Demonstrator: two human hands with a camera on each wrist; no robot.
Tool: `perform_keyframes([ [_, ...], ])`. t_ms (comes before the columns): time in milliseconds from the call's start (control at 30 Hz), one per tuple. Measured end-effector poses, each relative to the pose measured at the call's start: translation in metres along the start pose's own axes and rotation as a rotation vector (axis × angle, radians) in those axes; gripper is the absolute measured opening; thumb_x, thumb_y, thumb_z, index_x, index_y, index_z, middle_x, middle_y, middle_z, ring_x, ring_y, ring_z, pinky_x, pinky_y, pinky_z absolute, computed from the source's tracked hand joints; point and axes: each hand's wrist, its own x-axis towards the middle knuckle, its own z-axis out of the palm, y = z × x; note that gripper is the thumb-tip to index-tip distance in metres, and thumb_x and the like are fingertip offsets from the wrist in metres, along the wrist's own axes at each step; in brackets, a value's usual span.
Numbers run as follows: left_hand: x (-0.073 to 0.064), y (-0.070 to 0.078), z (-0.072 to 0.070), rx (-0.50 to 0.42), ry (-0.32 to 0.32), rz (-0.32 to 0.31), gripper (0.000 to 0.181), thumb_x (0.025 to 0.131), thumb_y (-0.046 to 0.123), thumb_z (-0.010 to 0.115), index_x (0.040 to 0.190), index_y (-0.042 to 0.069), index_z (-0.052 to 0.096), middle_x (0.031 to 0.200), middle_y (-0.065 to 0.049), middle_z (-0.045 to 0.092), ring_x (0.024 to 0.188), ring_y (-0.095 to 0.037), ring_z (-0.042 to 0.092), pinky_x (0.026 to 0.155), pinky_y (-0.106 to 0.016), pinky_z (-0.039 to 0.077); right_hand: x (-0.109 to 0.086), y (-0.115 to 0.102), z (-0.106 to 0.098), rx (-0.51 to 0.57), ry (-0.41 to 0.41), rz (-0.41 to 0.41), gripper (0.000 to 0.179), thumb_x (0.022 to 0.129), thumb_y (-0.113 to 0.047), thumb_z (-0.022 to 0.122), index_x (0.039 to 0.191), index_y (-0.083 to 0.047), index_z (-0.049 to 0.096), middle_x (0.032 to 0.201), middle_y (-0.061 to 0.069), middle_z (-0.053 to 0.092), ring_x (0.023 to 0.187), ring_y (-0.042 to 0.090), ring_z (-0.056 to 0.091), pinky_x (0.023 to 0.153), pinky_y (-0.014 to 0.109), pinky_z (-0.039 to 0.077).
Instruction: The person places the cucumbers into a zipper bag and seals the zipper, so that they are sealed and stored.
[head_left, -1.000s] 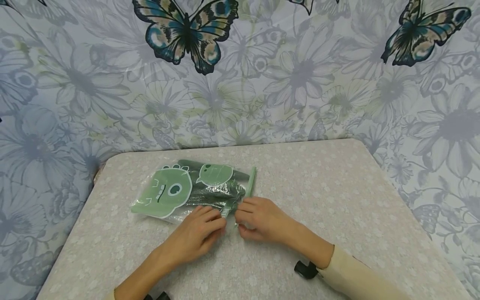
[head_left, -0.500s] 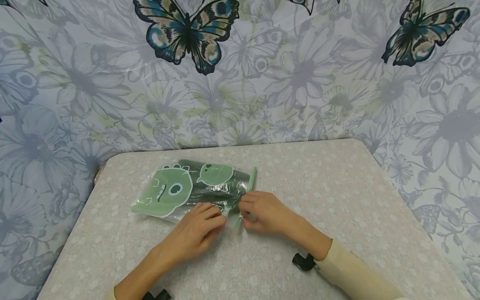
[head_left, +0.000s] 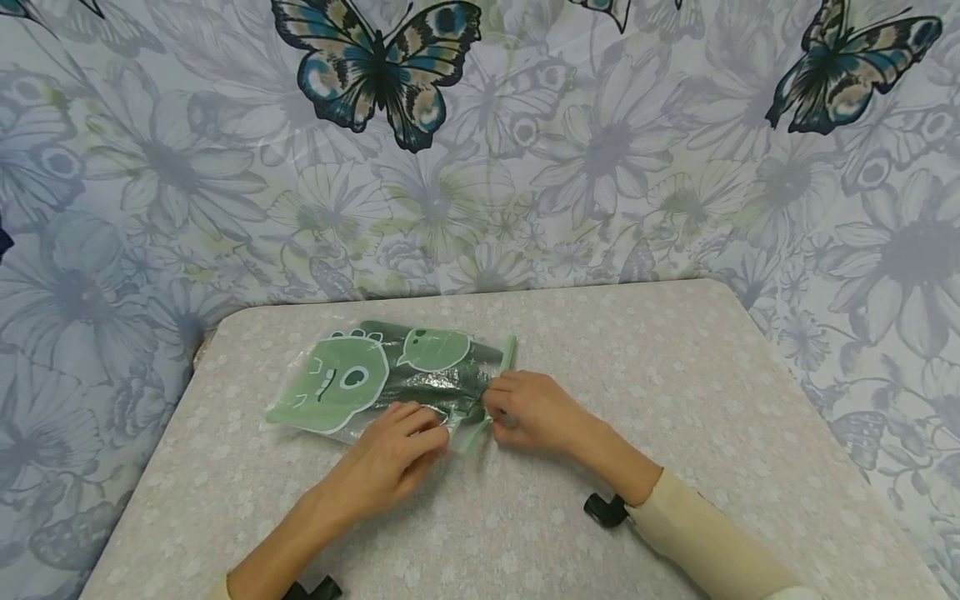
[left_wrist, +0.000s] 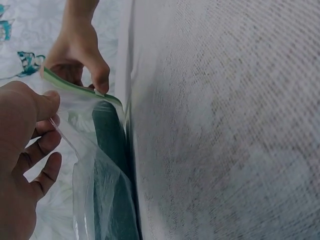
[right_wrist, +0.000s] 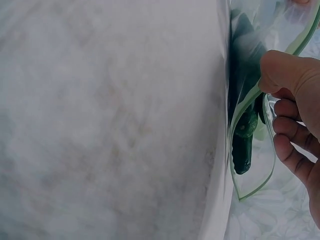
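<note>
A clear zip bag (head_left: 337, 383) printed with green dinosaur faces lies flat on the table. Through its film I see dark green cucumbers (right_wrist: 243, 155), glossy and bumpy. Along the right end of the bag runs a green zip strip (head_left: 507, 354); in the right wrist view its near part gapes in a loop. My right hand (head_left: 536, 412) pinches this strip between thumb and fingers, with a small pale slider (left_wrist: 98, 92) by the thumb in the left wrist view. My left hand (head_left: 397, 450) pinches the film at the bag's near edge, just left of the zip.
The table (head_left: 660, 367) has a pale patterned cover. Behind it hangs a butterfly-and-flower cloth (head_left: 487, 183). A black wrist camera (head_left: 606, 510) sits under the right forearm, and another (head_left: 318, 588) shows by the left one.
My right hand has slid along the zip strip, away from the near edge, and more of the near end of the strip shows. The left hand has barely moved.
</note>
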Motion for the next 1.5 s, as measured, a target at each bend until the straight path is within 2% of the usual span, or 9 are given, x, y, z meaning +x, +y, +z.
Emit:
perform_keyframes([
  [200,-0.001,-0.001,-0.001,-0.009,0.002,-0.015,0.012,0.099,0.017,0.073,0.096,0.025,0.065,0.098,0.011,0.060,0.093,-0.011,0.056,0.085,-0.031,0.046,0.003,0.007,0.002,-0.034,-0.015,0.009,0.022,0.081,-0.020,0.082,0.084,-0.021,0.060,0.086,-0.011,0.061,0.081,0.009,0.055,0.074,0.027,0.051],
  [433,-0.001,-0.002,-0.002,-0.033,0.031,-0.033,0.014,0.098,0.012,0.072,0.094,0.025,0.067,0.097,0.013,0.059,0.092,-0.009,0.054,0.085,-0.031,0.045,0.006,0.016,0.001,-0.100,0.009,0.012,0.024,0.078,-0.017,0.082,0.082,-0.021,0.059,0.084,-0.010,0.061,0.079,0.011,0.057,0.072,0.030,0.052],
  [633,0.000,-0.003,-0.002,-0.039,0.054,-0.023,0.017,0.098,0.011,0.072,0.092,0.025,0.065,0.094,0.013,0.058,0.089,-0.009,0.053,0.082,-0.029,0.043,0.010,0.026,0.003,-0.140,0.000,0.013,0.024,0.077,-0.015,0.082,0.080,-0.020,0.059,0.082,-0.009,0.060,0.077,0.013,0.057,0.070,0.029,0.051],
  [933,0.001,-0.005,-0.004,-0.054,0.056,-0.038,0.019,0.101,0.012,0.070,0.092,0.026,0.063,0.093,0.013,0.057,0.085,-0.007,0.048,0.081,-0.026,0.040,0.021,0.040,0.004,-0.123,-0.046,0.057,0.024,0.078,-0.014,0.081,0.081,-0.020,0.057,0.084,-0.008,0.061,0.079,0.014,0.055,0.069,0.031,0.050],
  [1200,0.003,-0.005,-0.004,-0.046,0.075,-0.017,0.019,0.101,0.010,0.069,0.091,0.025,0.063,0.091,0.012,0.057,0.083,-0.007,0.047,0.079,-0.026,0.038,0.024,0.051,0.007,-0.122,-0.038,0.041,0.024,0.078,-0.012,0.080,0.082,-0.020,0.058,0.087,-0.008,0.063,0.079,0.013,0.054,0.070,0.030,0.049],
  [1500,0.004,-0.004,-0.005,-0.056,0.083,-0.026,0.020,0.100,0.010,0.073,0.092,0.026,0.065,0.092,0.012,0.060,0.082,-0.007,0.050,0.080,-0.028,0.043,0.026,0.059,0.007,-0.140,-0.029,0.044,0.022,0.077,-0.009,0.080,0.084,-0.018,0.061,0.084,-0.007,0.063,0.077,0.013,0.055,0.067,0.031,0.049],
])
